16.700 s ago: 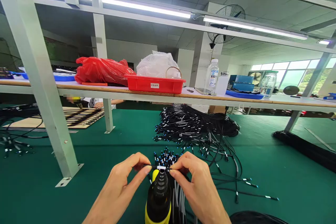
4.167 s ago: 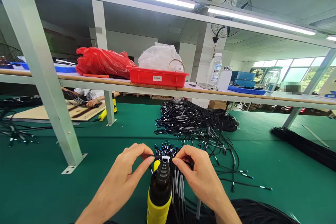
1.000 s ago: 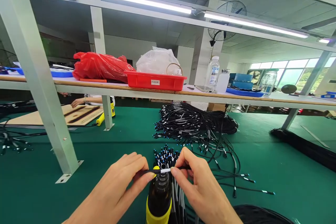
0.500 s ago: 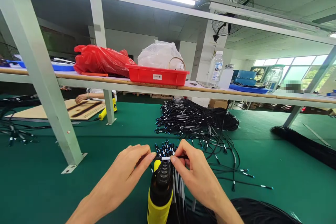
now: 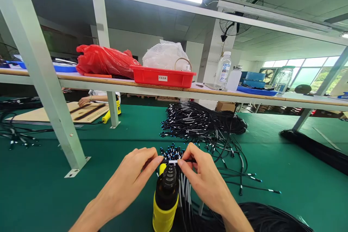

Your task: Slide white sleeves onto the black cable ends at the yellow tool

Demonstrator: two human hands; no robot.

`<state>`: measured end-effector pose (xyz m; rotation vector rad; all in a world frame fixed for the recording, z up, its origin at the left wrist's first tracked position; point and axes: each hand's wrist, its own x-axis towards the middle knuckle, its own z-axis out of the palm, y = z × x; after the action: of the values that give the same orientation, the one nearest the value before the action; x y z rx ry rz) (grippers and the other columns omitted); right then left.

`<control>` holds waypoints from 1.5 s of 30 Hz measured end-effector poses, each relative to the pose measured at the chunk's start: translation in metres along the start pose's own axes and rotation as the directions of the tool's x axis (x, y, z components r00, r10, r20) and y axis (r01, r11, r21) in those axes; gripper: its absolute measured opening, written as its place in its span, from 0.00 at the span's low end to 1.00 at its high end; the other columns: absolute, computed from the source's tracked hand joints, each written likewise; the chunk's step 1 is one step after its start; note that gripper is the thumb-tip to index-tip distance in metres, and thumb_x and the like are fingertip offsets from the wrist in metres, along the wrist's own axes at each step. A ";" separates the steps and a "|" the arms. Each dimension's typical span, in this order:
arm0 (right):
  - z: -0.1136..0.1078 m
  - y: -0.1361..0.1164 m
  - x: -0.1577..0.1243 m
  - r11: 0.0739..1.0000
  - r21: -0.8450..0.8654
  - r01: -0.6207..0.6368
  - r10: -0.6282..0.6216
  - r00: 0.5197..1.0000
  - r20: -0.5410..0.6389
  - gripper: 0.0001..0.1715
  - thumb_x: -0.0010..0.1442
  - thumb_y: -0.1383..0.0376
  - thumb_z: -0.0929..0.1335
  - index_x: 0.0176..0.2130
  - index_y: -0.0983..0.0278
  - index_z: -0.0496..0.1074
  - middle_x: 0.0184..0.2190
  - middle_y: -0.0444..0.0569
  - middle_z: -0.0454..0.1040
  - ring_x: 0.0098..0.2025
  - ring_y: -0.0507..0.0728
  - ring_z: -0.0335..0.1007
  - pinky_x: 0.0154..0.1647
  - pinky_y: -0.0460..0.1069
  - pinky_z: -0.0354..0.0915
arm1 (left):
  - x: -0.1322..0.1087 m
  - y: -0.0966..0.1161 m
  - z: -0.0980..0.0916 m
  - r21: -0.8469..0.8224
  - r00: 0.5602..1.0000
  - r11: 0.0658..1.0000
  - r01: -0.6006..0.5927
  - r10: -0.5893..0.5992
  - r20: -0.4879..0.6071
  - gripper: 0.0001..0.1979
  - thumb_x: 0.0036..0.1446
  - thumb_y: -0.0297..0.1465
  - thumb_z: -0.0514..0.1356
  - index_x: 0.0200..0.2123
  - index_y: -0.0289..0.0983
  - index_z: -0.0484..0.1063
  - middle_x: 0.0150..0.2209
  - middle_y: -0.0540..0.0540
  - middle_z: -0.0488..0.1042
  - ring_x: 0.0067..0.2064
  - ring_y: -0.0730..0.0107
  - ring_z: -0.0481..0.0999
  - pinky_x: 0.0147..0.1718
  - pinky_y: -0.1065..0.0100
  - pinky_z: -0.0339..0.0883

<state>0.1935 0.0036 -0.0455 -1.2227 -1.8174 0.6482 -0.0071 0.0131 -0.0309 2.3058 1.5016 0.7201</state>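
My left hand (image 5: 134,175) and my right hand (image 5: 199,177) pinch the two ends of a thin black cable with a white sleeve (image 5: 172,161), held level just above the black nozzle of a yellow heat tool (image 5: 165,197) standing upright between them. Behind the tool, a bundle of black cables with blue tips (image 5: 174,152) points up. More cables run under my right wrist toward a black coil (image 5: 269,219) at the bottom right.
A big heap of black cables (image 5: 201,123) lies further back on the green mat (image 5: 54,195). A grey shelf post (image 5: 46,79) stands left. The shelf holds a red tray (image 5: 162,77), red bag (image 5: 104,63), bottles. Another person's hand (image 5: 84,100) rests by a wooden board.
Both hands have lifted the sleeved cable a little higher in view above the tool's nozzle than a second ago; grip unchanged. The view has tilted slightly.
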 end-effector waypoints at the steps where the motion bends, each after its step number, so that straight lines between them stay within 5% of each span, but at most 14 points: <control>1: 0.000 0.000 0.000 1.000 -0.001 0.002 -0.002 1.000 0.000 0.10 0.64 0.63 0.63 0.30 0.61 0.61 0.26 0.40 0.66 0.28 0.51 0.60 0.28 0.45 0.56 | 0.000 0.000 0.000 0.003 1.000 1.000 -0.005 0.005 0.000 0.22 0.66 0.47 0.42 0.24 0.41 0.56 0.25 0.53 0.64 0.30 0.67 0.62 0.30 0.67 0.53; 22: 0.001 -0.001 0.001 0.999 -0.035 0.005 -0.006 1.000 -0.023 0.09 0.63 0.64 0.63 0.30 0.61 0.63 0.26 0.42 0.69 0.29 0.52 0.63 0.28 0.46 0.56 | 0.000 -0.002 -0.001 -0.027 0.999 0.999 0.029 -0.028 0.032 0.20 0.66 0.46 0.43 0.28 0.41 0.61 0.27 0.54 0.65 0.33 0.66 0.63 0.32 0.67 0.55; 30: -0.010 -0.005 -0.001 0.995 -0.098 0.029 -0.028 1.000 0.006 0.13 0.65 0.64 0.63 0.30 0.63 0.71 0.25 0.42 0.70 0.27 0.52 0.61 0.27 0.46 0.54 | -0.001 0.004 -0.007 -0.197 0.999 0.980 0.033 -0.030 0.021 0.17 0.64 0.46 0.48 0.29 0.41 0.62 0.29 0.54 0.66 0.32 0.69 0.63 0.30 0.70 0.56; 45: -0.009 -0.003 0.000 0.999 -0.017 0.044 -0.043 0.999 0.022 0.12 0.64 0.66 0.63 0.29 0.63 0.69 0.24 0.41 0.68 0.27 0.51 0.58 0.27 0.46 0.53 | 0.003 -0.001 -0.002 -0.103 0.999 0.994 0.032 -0.034 -0.011 0.23 0.65 0.48 0.44 0.22 0.40 0.55 0.22 0.56 0.53 0.25 0.71 0.52 0.24 0.70 0.48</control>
<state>0.1991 0.0021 -0.0385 -1.1886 -1.8664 0.6241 -0.0076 0.0158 -0.0291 2.1996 1.4689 0.7858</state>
